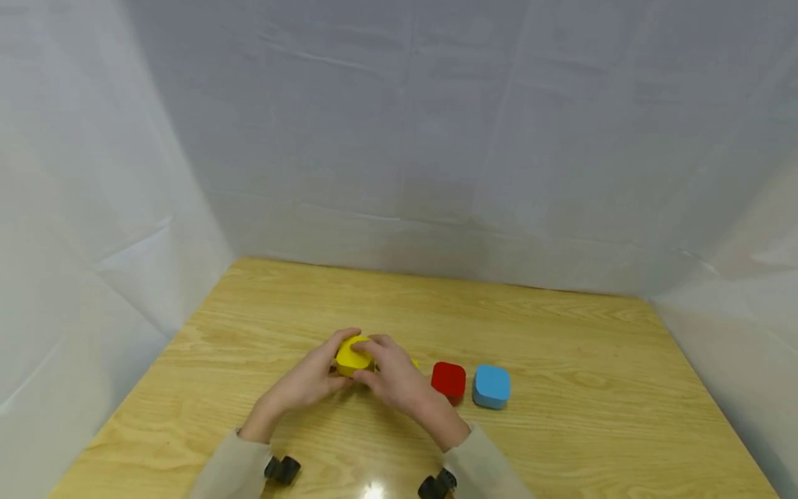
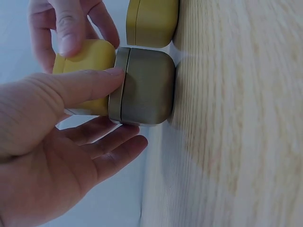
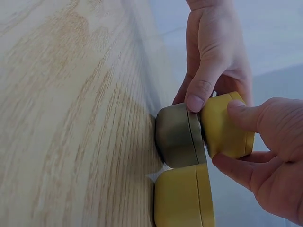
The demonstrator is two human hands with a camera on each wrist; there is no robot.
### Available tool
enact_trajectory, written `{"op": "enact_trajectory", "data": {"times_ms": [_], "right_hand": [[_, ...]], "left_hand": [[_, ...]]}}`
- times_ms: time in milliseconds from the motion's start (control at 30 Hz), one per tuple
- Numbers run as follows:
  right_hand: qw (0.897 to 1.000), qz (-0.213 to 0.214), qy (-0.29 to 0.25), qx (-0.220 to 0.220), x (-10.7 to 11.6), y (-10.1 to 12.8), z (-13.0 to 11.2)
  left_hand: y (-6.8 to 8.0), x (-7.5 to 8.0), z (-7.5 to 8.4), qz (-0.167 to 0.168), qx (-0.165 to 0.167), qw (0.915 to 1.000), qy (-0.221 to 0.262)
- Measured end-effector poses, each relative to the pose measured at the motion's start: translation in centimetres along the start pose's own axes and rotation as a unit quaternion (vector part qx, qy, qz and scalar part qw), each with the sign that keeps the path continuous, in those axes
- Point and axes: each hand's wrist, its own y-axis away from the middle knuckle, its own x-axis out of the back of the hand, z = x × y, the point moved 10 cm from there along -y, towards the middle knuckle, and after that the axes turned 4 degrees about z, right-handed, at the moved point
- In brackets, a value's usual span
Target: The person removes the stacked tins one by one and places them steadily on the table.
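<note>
A yellow rounded block [image 1: 354, 355] sits over an olive-brown block [image 2: 150, 87], whose far side lies against the tabletop. Pinching the yellow block between thumb and fingers is my right hand [image 1: 399, 380]. My left hand [image 1: 305, 378] reaches round the stack from the other side; its thumb crosses the yellow block, and the tip rests on the olive-brown block's upper band. In the right wrist view the yellow block appears slightly tilted against the olive-brown one. A second yellow block [image 3: 179, 198] stands on the table beside the olive-brown block, mostly hidden by my right hand in the head view.
A red block [image 1: 449, 380] and a light blue block [image 1: 492, 386] stand to the right of my right hand on the wooden table [image 1: 592, 416]. White sheeting [image 1: 436, 138] hangs behind the table and along both sides.
</note>
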Motion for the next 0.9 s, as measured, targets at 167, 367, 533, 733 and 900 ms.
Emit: {"op": "enact_trajectory", "data": {"times_ms": [167, 367, 533, 733, 900], "right_hand": [[1.000, -0.001, 0.014, 0.018, 0.4, 0.5, -0.5], [0.999, 0.013, 0.017, 0.037, 1.1, 1.1, -0.6], [0.999, 0.031, -0.003, 0.040, 2.2, 1.7, -0.4], [0.998, 0.041, -0.028, 0.027, 3.4, 2.5, 0.5], [0.997, 0.063, -0.034, 0.023, 4.5, 3.4, 1.5]], "left_hand": [[0.0, 0.1, 0.2, 0.001, 0.008, 1.0000, 0.000], [0.0, 0.2, 0.3, 0.004, 0.016, 0.9997, -0.016], [0.2, 0.1, 0.5, 0.008, 0.004, 0.9984, -0.056], [0.2, -0.1, 0.4, -0.004, 0.007, 0.9964, -0.084], [0.1, -0.3, 0.2, -0.011, 0.020, 0.9965, -0.081]]}}
